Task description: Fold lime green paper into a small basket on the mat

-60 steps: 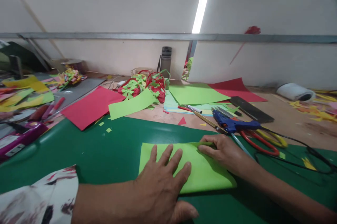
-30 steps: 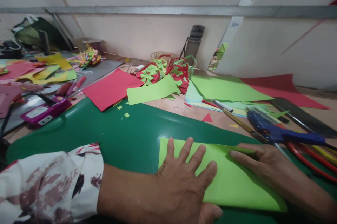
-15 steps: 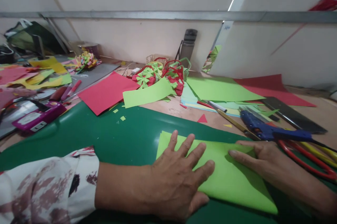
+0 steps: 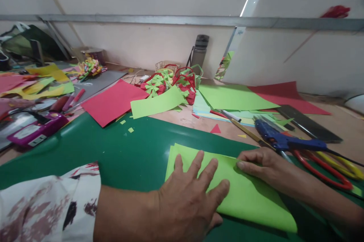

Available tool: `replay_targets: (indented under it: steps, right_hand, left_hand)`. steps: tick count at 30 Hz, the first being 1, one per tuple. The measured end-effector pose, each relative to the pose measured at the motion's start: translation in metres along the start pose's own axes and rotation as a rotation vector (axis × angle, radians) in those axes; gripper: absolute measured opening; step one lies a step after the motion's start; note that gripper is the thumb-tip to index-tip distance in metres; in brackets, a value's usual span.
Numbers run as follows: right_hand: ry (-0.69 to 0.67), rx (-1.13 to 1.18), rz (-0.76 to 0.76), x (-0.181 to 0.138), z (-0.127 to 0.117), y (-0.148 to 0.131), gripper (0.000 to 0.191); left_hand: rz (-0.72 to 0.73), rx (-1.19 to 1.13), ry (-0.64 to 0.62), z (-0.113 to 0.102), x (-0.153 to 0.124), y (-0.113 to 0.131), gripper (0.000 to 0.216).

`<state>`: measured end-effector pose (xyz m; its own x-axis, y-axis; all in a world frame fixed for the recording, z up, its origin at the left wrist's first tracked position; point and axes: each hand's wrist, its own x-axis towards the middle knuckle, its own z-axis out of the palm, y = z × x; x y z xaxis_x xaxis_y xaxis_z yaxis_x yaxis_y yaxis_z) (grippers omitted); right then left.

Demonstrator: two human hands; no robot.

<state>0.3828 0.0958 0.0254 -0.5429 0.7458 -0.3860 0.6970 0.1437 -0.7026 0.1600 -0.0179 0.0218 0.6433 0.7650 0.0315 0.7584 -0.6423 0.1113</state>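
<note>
Two bare hands are on one folded lime-green paper sheet (image 4: 250, 200), which lies on the smooth dark-green mat (image 4: 136, 147) towards the near edge of the desk (image 4: 348, 120). The left hand (image 4: 189, 196) spreads its fingers wide, back uppermost, over the sheet's left part; the right hand (image 4: 263, 164) pinches the far edge between thumb and fingers. At the far left corner the layers sit slightly out of line, so squaring them there seems wise. Firm, even pressure from the left hand should prevent slipping, while a light pinch spares the edge from wrinkles.
</note>
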Motion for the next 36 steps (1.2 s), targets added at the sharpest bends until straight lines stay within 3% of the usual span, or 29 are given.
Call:
replay_targets:
  steps: [5, 8, 11, 16, 20, 22, 23, 24, 27, 29, 33, 36]
  right_hand:
    - [0.059, -0.106, -0.088, -0.002, 0.002, -0.005, 0.039]
    - [0.044, -0.086, -0.057, -0.002, 0.002, -0.006, 0.039]
    - [0.034, -0.058, -0.028, 0.000, 0.002, -0.005, 0.041]
    - [0.012, 0.029, 0.013, 0.002, 0.001, -0.001, 0.042]
    - [0.011, 0.141, 0.074, 0.000, 0.000, 0.000, 0.043]
    - [0.018, 0.182, 0.102, -0.001, 0.000, -0.001, 0.044]
    - [0.025, 0.193, 0.109, -0.001, -0.001, -0.002, 0.045]
    - [0.029, 0.197, 0.111, -0.002, -0.001, -0.002, 0.045]
    - [0.046, 0.190, 0.114, -0.002, 0.000, -0.003, 0.045]
    - [0.064, 0.184, 0.106, -0.002, 0.000, -0.004, 0.045]
    - [0.103, 0.185, 0.097, -0.005, 0.002, -0.002, 0.048]
    - [0.139, 0.210, 0.105, -0.007, 0.002, 0.002, 0.052]
  left_hand:
    - [-0.133, 0.014, -0.019, 0.000, -0.007, 0.001, 0.076]
    - [-0.144, -0.028, -0.063, -0.007, -0.012, -0.003, 0.078]
    - [-0.124, -0.022, -0.030, -0.010, -0.016, -0.005, 0.075]
    - [-0.104, -0.006, 0.088, -0.007, -0.020, -0.006, 0.070]
    - [-0.035, -0.173, 0.221, -0.015, -0.019, -0.019, 0.059]
    - [-0.115, -0.307, 0.402, -0.024, -0.016, -0.034, 0.048]
    - [-0.232, -0.404, 0.487, -0.030, -0.014, -0.044, 0.043]
    - [-0.368, -0.525, 0.482, -0.034, -0.012, -0.053, 0.041]
    - [-0.655, -0.926, 0.271, -0.044, -0.011, -0.076, 0.042]
    - [-0.736, -1.130, 0.143, -0.045, -0.015, -0.083, 0.050]
    - [-0.714, -1.348, -0.090, -0.041, -0.025, -0.080, 0.065]
    - [-0.638, -1.418, -0.232, -0.037, -0.027, -0.073, 0.044]
